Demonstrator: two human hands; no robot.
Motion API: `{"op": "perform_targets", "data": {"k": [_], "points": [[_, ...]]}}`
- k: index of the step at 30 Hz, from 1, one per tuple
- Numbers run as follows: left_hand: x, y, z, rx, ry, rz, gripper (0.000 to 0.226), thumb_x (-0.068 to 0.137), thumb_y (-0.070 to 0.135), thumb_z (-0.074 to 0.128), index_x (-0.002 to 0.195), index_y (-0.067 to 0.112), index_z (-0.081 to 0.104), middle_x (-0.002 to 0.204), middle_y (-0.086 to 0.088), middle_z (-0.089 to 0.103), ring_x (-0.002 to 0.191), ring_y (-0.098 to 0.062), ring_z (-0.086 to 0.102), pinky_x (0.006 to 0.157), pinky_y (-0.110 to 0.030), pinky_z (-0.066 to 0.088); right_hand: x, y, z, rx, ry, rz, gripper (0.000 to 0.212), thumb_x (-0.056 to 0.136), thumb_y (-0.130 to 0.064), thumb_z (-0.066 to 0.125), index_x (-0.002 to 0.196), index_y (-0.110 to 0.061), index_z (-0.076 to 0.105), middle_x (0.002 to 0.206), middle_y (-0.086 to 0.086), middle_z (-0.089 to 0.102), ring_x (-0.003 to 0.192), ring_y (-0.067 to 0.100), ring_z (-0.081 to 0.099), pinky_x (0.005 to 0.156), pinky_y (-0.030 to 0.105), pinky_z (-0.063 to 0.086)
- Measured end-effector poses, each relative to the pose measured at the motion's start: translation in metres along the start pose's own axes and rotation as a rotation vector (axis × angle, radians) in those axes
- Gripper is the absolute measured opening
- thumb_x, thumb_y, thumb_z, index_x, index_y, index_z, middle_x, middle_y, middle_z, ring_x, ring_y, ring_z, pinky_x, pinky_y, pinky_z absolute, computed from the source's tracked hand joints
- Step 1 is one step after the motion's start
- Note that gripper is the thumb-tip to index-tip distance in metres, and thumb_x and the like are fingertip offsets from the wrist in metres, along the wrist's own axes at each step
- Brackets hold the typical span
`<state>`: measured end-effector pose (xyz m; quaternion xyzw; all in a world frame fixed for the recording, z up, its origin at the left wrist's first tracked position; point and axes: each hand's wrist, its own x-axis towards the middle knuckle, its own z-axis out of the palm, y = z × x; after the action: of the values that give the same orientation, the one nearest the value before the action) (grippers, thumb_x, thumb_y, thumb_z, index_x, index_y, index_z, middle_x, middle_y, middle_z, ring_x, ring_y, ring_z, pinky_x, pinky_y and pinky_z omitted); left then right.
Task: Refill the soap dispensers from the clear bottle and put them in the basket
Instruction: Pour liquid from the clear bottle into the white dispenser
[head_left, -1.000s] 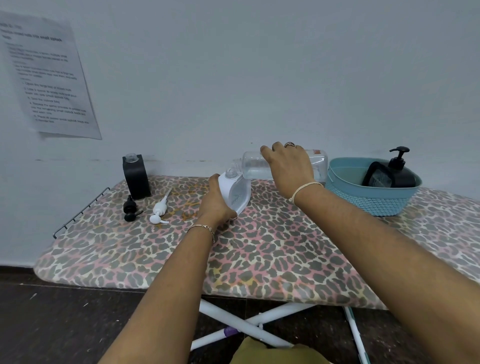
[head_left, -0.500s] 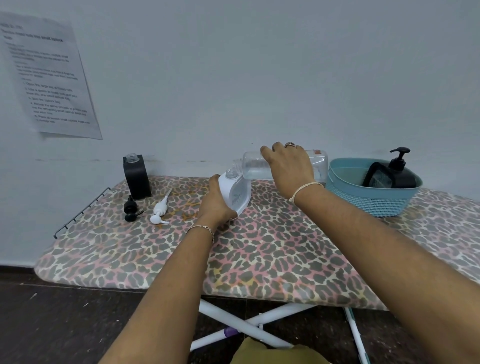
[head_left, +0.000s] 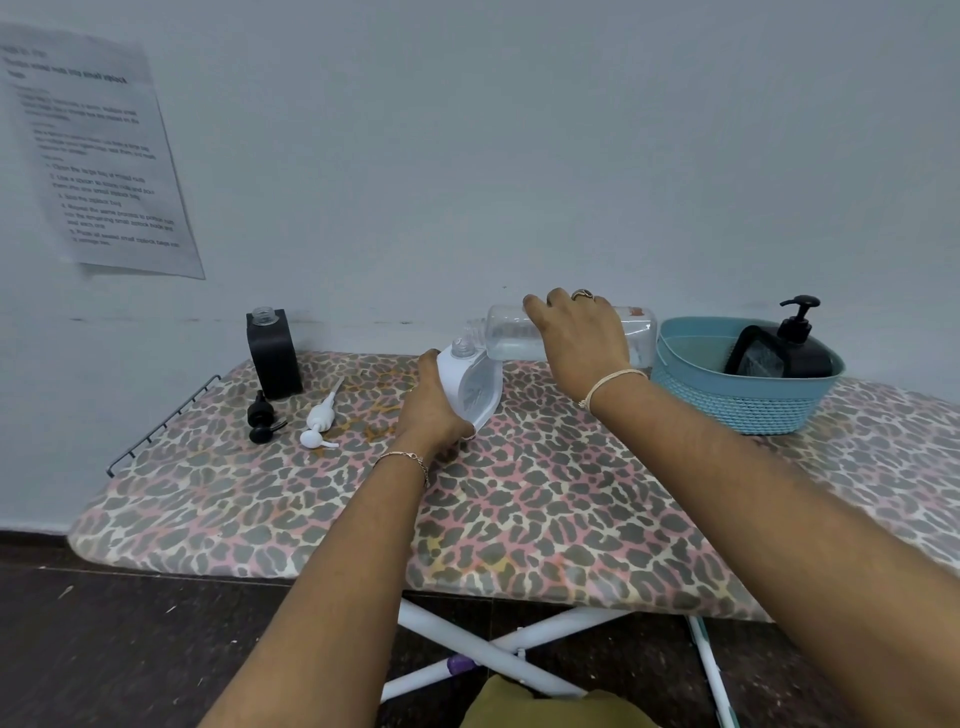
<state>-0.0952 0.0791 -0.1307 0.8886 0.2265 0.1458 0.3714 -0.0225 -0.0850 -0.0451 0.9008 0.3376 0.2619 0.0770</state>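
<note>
My right hand (head_left: 584, 343) grips the clear bottle (head_left: 506, 332), held sideways with its mouth just above the open neck of the white dispenser (head_left: 475, 387). My left hand (head_left: 434, 410) holds that white dispenser tilted on the board. A black square dispenser (head_left: 275, 353) stands uncapped at the back left. In front of it lie a black pump (head_left: 262, 418) and a white pump (head_left: 319, 421). The blue basket (head_left: 748, 402) at the right holds a black pump dispenser (head_left: 797, 348).
Everything rests on an ironing board with a leopard-print cover (head_left: 519, 509), against a white wall. A metal rack (head_left: 161, 421) sticks out at the board's left end. A printed sheet (head_left: 98, 161) hangs on the wall.
</note>
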Motion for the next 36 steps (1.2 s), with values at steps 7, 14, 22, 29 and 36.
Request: {"op": "perform_targets", "data": {"k": [7, 14, 22, 29, 36], "points": [[0.0, 0.0, 0.0, -0.002, 0.003, 0.001, 0.103, 0.063, 0.008, 0.082, 0.14, 0.023, 0.015, 0.111, -0.005, 0.053, 0.093, -0.028, 0.058, 0.069, -0.036, 0.048, -0.008, -0.003, 0.008, 0.053, -0.006, 0.051, 0.06, 0.078, -0.003, 0.062, 0.13, -0.015, 0.036, 0.109, 0.008, 0.054, 0.091, 0.026, 0.057, 0.068, 0.031, 0.036], [-0.001, 0.0, 0.0, -0.001, 0.005, 0.003, 0.101, 0.064, 0.008, 0.081, 0.14, 0.023, 0.016, 0.11, -0.005, 0.053, 0.091, -0.027, 0.057, 0.068, -0.035, 0.046, -0.01, -0.003, 0.014, 0.112, -0.04, 0.081, 0.062, 0.078, -0.003, 0.062, 0.133, -0.016, 0.035, 0.111, 0.007, 0.054, 0.094, 0.027, 0.057, 0.066, 0.03, 0.037], [-0.002, 0.001, 0.0, -0.016, -0.002, 0.007, 0.101, 0.066, 0.008, 0.081, 0.141, 0.023, 0.016, 0.108, -0.004, 0.052, 0.09, -0.025, 0.055, 0.069, -0.034, 0.044, -0.011, -0.004, 0.016, 0.125, -0.021, 0.087, 0.065, 0.078, -0.002, 0.061, 0.135, -0.018, 0.035, 0.112, 0.008, 0.054, 0.094, 0.027, 0.057, 0.067, 0.031, 0.037], [-0.002, 0.0, 0.0, -0.015, -0.004, 0.003, 0.101, 0.065, 0.008, 0.081, 0.141, 0.023, 0.015, 0.11, -0.005, 0.053, 0.092, -0.027, 0.057, 0.07, -0.035, 0.046, -0.006, -0.002, 0.008, 0.057, -0.003, 0.052, 0.063, 0.077, -0.003, 0.063, 0.132, -0.017, 0.036, 0.109, 0.007, 0.054, 0.091, 0.026, 0.057, 0.067, 0.03, 0.036], [-0.001, 0.0, 0.0, -0.013, -0.004, 0.004, 0.102, 0.065, 0.01, 0.081, 0.141, 0.023, 0.015, 0.111, -0.005, 0.053, 0.092, -0.027, 0.056, 0.073, -0.036, 0.048, -0.003, -0.001, 0.003, 0.018, 0.014, 0.029, 0.062, 0.077, -0.002, 0.064, 0.131, -0.016, 0.038, 0.108, 0.008, 0.054, 0.091, 0.026, 0.057, 0.068, 0.03, 0.035]]}}
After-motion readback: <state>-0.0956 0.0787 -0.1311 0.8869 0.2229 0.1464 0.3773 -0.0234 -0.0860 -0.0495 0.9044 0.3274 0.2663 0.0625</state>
